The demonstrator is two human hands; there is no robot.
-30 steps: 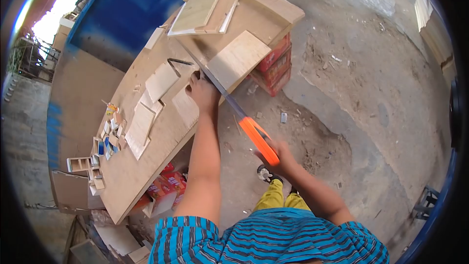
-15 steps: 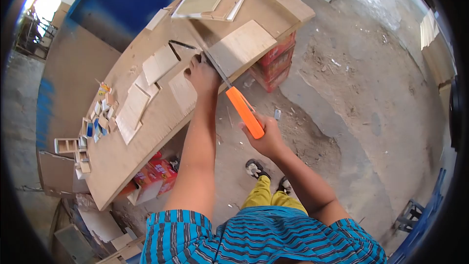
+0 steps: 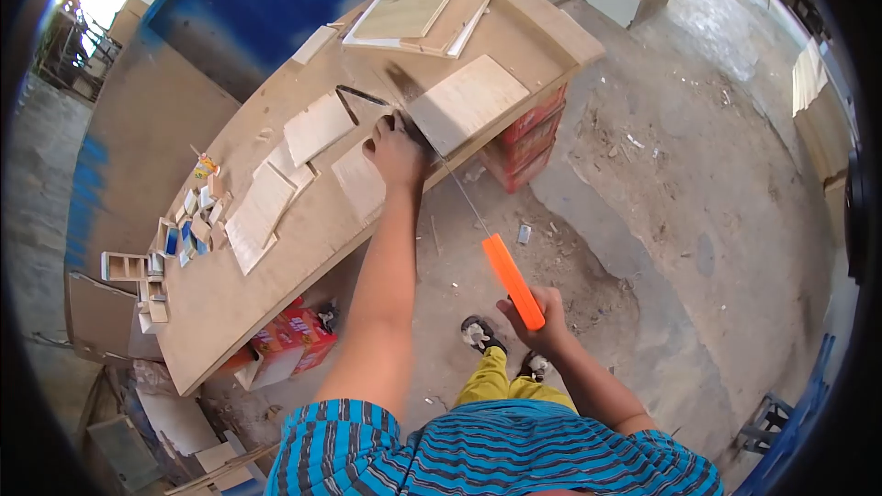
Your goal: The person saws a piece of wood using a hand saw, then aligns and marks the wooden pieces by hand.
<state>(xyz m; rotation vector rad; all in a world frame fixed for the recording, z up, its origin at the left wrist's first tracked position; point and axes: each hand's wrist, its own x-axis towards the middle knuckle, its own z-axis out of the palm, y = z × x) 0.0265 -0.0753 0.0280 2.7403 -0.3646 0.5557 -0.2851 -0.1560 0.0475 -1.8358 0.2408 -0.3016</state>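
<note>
Reaching with the long bare left arm (image 3: 377, 303), almost straight at the elbow, toward twelve o'clock. Holding the bare left hand (image 3: 398, 154) back upward, with fingers bent; hard to tell how tightly. Bending the bare right arm (image 3: 597, 381), with forearm slanted between ten and eleven o'clock. Clenching the bare right hand (image 3: 544, 321) well apart from the left, between four and five o'clock from it, with one digit jutting toward ten. Standing with left foot (image 3: 476, 333) nearer twelve than right foot (image 3: 535, 366).
</note>
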